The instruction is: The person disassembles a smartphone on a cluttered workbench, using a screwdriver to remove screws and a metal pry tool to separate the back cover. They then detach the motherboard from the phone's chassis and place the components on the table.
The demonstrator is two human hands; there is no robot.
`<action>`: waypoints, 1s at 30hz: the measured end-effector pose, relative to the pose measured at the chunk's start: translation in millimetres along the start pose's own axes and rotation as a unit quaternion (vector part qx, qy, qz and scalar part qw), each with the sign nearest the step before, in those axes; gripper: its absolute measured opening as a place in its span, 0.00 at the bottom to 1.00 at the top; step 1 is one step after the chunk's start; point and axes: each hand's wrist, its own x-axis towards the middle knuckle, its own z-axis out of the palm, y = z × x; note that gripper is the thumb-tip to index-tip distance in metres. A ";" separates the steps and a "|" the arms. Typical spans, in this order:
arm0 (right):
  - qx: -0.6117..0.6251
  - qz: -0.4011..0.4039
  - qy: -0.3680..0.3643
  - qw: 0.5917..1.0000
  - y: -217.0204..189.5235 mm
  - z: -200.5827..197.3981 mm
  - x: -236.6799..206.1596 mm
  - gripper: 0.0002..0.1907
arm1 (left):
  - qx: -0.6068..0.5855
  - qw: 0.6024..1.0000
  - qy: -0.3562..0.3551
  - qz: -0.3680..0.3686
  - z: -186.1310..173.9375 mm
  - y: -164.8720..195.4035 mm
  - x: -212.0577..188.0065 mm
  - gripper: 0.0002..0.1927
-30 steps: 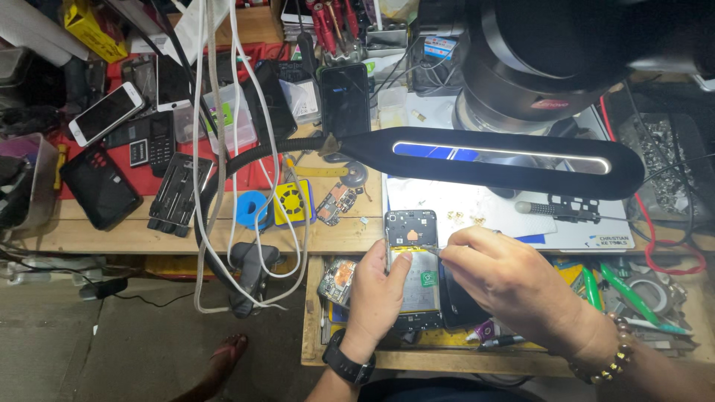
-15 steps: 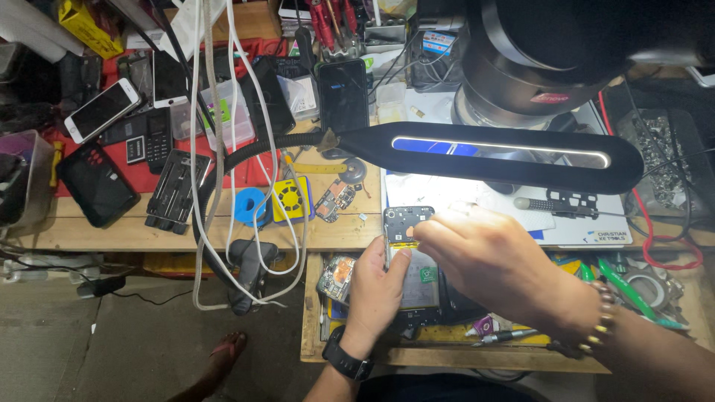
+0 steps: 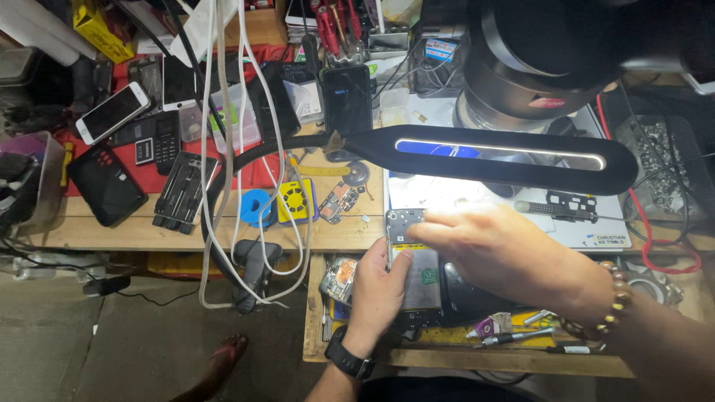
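Opened phone (image 3: 417, 272), long axis running away from body, clamped along near-left edge by left hand (image 3: 376, 294); right hand (image 3: 506, 253) across its top, fingertips apparently pinching upper board.

A single view is given from a head-worn camera, aimed steeply down from above at the cluttered bench (image 3: 350, 232), near enough that both forearms are cut off.

A black bar lamp (image 3: 514, 155) stretches across a cluttered wooden worktop (image 3: 186, 231). White cables (image 3: 223, 186) hang down at left. A white phone (image 3: 112, 112) lies on a red mat (image 3: 149, 175), near a blue tape roll (image 3: 258, 206) and a yellow square part (image 3: 297, 199).
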 end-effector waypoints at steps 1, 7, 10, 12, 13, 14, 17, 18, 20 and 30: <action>-0.017 0.015 0.002 1.000 -0.3 -0.7 1.5 0.11 | -0.018 1.000 -0.002 0.004 0.7 0.1 -0.2 0.14; -0.028 0.019 0.005 0.999 -2.9 -3.2 4.2 0.08 | -0.031 0.999 -0.009 -0.003 0.0 -0.4 -0.6 0.14; -0.019 0.009 -0.001 1.000 -2.0 -3.4 2.3 0.08 | -0.039 0.999 -0.007 -0.008 -0.1 -0.6 0.4 0.14; -0.061 0.043 -0.057 0.996 -0.8 -1.9 1.5 0.05 | -0.025 1.000 -0.006 -0.012 -0.2 -0.5 0.2 0.13; -0.037 0.011 -0.018 0.999 -0.1 -1.1 1.4 0.07 | -0.009 1.000 -0.005 -0.008 -0.6 -0.3 0.4 0.14; -0.012 -0.022 0.021 0.999 0.3 -0.5 0.7 0.10 | 0.007 1.000 -0.003 -0.005 -0.7 -0.1 0.5 0.14; -0.054 0.038 -0.061 0.996 0.7 1.0 -0.5 0.05 | -0.011 1.000 0.000 0.005 0.1 0.3 0.1 0.14; -0.088 0.082 -0.121 0.985 1.0 0.5 -0.8 0.07 | -0.004 1.000 0.001 0.004 0.3 0.4 0.1 0.14; 0.010 -0.001 -0.004 1.000 1.4 -2.4 -2.5 0.10 | 0.008 1.000 0.002 0.004 0.7 0.5 0.2 0.14; 0.000 0.080 -0.042 0.996 -1.7 -2.2 -8.0 0.10 | -0.013 1.000 -0.001 -0.023 1.6 0.5 0.4 0.14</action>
